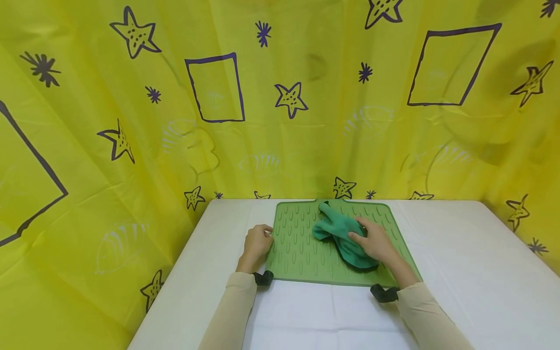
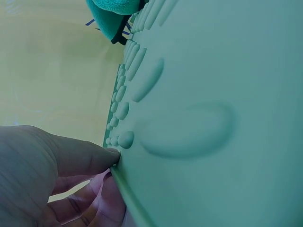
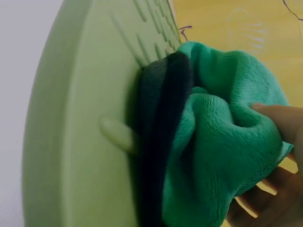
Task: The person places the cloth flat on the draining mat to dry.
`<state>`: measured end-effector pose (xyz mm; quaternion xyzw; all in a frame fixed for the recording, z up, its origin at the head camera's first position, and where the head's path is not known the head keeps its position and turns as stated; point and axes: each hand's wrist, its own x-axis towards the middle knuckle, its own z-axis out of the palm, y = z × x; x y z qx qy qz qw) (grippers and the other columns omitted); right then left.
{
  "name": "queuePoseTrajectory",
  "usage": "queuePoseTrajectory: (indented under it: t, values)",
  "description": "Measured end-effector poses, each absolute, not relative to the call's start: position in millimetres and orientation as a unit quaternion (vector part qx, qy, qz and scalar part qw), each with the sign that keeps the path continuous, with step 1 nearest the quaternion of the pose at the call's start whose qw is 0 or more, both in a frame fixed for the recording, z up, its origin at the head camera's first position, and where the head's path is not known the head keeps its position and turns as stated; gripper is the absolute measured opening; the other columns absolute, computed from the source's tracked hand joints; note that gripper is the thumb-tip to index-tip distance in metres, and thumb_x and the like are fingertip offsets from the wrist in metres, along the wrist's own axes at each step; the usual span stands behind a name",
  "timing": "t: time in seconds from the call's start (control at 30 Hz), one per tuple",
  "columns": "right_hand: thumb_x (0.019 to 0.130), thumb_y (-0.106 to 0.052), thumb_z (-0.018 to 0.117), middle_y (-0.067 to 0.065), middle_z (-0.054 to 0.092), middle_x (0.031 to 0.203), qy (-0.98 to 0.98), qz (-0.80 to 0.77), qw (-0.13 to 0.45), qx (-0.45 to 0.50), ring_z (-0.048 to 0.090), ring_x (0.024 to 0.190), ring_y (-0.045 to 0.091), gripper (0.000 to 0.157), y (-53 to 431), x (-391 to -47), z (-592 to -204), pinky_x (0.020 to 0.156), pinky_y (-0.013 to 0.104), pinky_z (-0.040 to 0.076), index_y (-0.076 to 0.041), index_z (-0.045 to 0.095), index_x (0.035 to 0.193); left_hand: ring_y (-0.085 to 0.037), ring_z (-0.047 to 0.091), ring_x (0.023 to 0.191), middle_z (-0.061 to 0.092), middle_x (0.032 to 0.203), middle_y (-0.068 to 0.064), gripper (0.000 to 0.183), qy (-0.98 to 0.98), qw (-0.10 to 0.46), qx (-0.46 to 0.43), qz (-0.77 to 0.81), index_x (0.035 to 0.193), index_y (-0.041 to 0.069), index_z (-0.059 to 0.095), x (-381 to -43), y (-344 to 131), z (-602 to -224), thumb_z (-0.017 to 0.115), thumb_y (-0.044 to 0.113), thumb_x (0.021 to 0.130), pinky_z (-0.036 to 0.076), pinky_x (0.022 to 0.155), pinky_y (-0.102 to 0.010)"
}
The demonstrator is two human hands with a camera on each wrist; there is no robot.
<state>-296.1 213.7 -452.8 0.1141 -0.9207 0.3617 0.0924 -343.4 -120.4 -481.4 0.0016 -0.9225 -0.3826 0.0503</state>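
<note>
A light green mat [image 1: 297, 253] with raised oval ridges lies flat on the white table. My left hand [image 1: 258, 240] is at its left edge; in the left wrist view the thumb and fingers pinch the rim of the mat [image 2: 189, 189]. A crumpled green cloth [image 1: 343, 228] with a dark edging rests on the right half of the mat. My right hand [image 1: 376, 240] grips the bunched cloth [image 3: 222, 137] between thumb and fingers, and part of the cloth touches the ridges. The right fingertips are partly hidden behind the fabric.
A white table [image 1: 463, 262] extends around the mat on both sides and in front. Behind and to the left hangs a yellow curtain [image 1: 262, 146] with stars and squares drawn on it. Black wrist devices [image 1: 384, 293] sit near both cuffs.
</note>
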Motion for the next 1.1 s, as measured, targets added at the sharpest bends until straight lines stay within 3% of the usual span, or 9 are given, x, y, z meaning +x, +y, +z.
queuePoseTrajectory:
  t: [0.2, 0.67, 0.87, 1.1]
  values:
    - [0.095, -0.029, 0.059, 0.030, 0.044, 0.142, -0.930, 0.347, 0.041, 0.116, 0.040, 0.131, 0.049, 0.062, 214, -293, -457, 0.103, 0.062, 0.036, 0.005, 0.038, 0.142, -0.014, 0.055, 0.064, 0.066, 0.083, -0.004, 0.034, -0.918, 0.043, 0.007, -0.394, 0.113, 0.004, 0.068, -343, -120, -482, 0.056, 0.001, 0.082, 0.043, 0.055, -0.024]
    - [0.097, -0.041, 0.053, 0.027, 0.032, 0.151, -0.932, 0.345, -0.014, 0.109, 0.030, 0.137, 0.050, 0.070, 216, -294, -460, 0.107, 0.064, 0.029, 0.001, 0.028, 0.149, -0.014, 0.054, 0.064, 0.069, 0.086, -0.005, 0.032, -0.926, 0.054, 0.002, -0.374, 0.111, 0.005, 0.069, -345, -120, -482, 0.056, 0.001, 0.082, 0.043, 0.056, -0.024]
    - [0.097, -0.048, 0.049, 0.026, 0.034, 0.151, -0.925, 0.359, -0.014, 0.122, 0.031, 0.137, 0.049, 0.073, 219, -292, -460, 0.106, 0.064, 0.031, -0.001, 0.029, 0.149, -0.016, 0.055, 0.067, 0.065, 0.085, -0.006, 0.034, -0.933, 0.058, 0.001, -0.355, 0.113, 0.007, 0.069, -342, -116, -478, 0.060, 0.002, 0.081, 0.043, 0.057, -0.026]
    - [0.104, -0.041, 0.034, 0.026, 0.046, 0.140, -0.888, 0.438, 0.025, 0.138, 0.044, 0.126, 0.046, 0.054, 229, -294, -445, 0.098, 0.061, 0.040, -0.003, 0.041, 0.142, -0.025, 0.057, 0.088, 0.061, 0.102, -0.011, 0.031, -0.955, 0.084, -0.035, -0.281, 0.114, 0.010, 0.069, -334, -92, -466, 0.067, 0.013, 0.083, 0.048, 0.073, -0.038]
